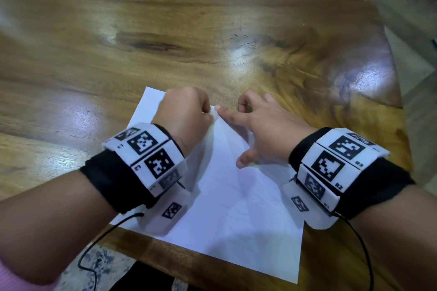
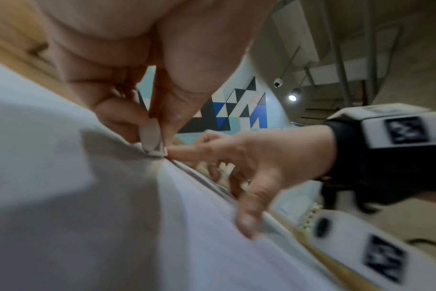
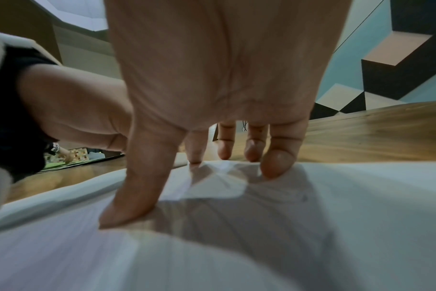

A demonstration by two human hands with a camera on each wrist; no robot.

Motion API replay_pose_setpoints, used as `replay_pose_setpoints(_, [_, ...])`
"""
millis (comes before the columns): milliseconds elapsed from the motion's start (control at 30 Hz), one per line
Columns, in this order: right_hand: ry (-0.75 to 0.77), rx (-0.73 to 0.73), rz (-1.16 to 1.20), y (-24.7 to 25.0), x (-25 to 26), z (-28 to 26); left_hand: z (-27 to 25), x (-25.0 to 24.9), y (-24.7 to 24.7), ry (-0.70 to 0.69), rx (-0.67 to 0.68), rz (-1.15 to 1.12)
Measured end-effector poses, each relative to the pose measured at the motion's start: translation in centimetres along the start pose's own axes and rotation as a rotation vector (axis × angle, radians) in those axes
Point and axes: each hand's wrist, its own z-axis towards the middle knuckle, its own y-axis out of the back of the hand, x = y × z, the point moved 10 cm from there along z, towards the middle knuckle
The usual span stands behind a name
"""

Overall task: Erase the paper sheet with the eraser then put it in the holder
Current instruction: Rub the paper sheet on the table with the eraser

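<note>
A: Where's the paper [image 1: 236, 220]?
B: Flat on counter [image 1: 189, 30], by the near edge.
A: Hands?
B: L hand [image 1: 186, 111] pinches a small fold at its far edge. R hand [image 1: 264, 125] just beside, fingers spread, index & thumb pressing the sheet.

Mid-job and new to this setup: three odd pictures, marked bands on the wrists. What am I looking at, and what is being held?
No machine here: a person works with bare hands, wearing black wristbands with printed square markers. One picture comes from a head-worn camera looking down; the other two from cameras on each wrist, looking along the fingers. On the wooden table lies a white sheet of paper, folded at its far end. The left hand pinches the folded tip; the right hand presses thumb and fingertips on the sheet, gripping nothing.
</note>
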Motion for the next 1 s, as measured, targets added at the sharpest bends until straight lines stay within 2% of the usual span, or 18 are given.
replay_pose_setpoints(133, [-0.001,-0.003,0.012,0.0,0.0,0.0,-0.7,-0.7,-1.5,-0.041,0.115,0.051])
replay_pose_setpoints(267, [-0.004,-0.002,0.000,0.0,0.0,0.0,0.9,0.5,1.1,-0.033,-0.025,0.066])
replay_pose_setpoints(300, [-0.004,-0.003,0.002,0.0,0.0,0.0,0.8,0.3,0.9,-0.046,-0.011,0.068])
replay_pose_setpoints(400, [-0.002,-0.005,0.020,0.0,0.0,0.0,-0.6,-0.6,-1.9,-0.140,0.220,0.079])
replay_pose_setpoints(467, [-0.004,-0.003,0.023,0.0,0.0,0.0,-0.6,-0.1,-2.0,-0.134,0.281,0.063])
replay_pose_setpoints(567, [-0.009,0.002,0.013,-0.1,-0.1,0.0,0.9,1.4,1.5,-0.065,0.060,0.037])
replay_pose_setpoints(633, [-0.007,0.006,0.014,-0.1,-0.1,0.1,0.9,1.9,2.3,-0.038,-0.026,0.081])
replay_pose_setpoints(700, [-0.007,0.002,0.013,0.0,-0.1,0.1,0.1,1.6,1.5,-0.052,-0.020,0.115])
replay_pose_setpoints(833, [-0.007,-0.001,0.004,-0.1,0.0,0.1,-1.6,0.8,-1.0,-0.132,0.137,0.076])
replay_pose_setpoints(867, [-0.006,-0.002,0.003,-0.1,0.0,0.1,-1.4,1.0,-0.7,-0.121,0.135,0.071])
replay_pose_setpoints(1000, [-0.003,0.004,-0.009,-0.1,0.0,0.0,0.2,1.9,1.3,-0.050,-0.028,0.097])
